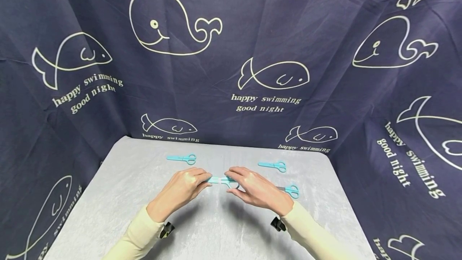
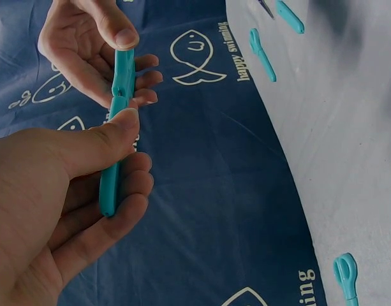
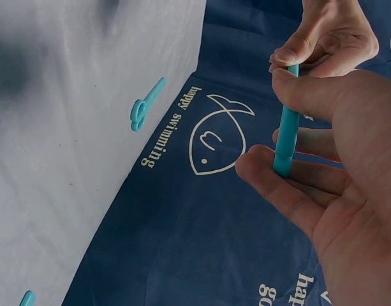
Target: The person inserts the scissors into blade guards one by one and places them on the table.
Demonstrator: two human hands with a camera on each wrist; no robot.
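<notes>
A pair of teal scissors lies level between my two hands, above the table's middle. My left hand pinches its teal blade cover between thumb and fingers. On the other side, my right hand holds the handle end, thumb on top and fingers below. Handle and cover are in line and meet closely between the hands; the blades are hidden. Just past my right wrist rest scissors with teal handles and grey blade metal showing, partly hidden by the arm.
Covered teal scissors lie at the table's back left, and another covered pair at the back right. The grey cloth-topped table meets a dark blue whale-and-fish curtain behind and at both sides.
</notes>
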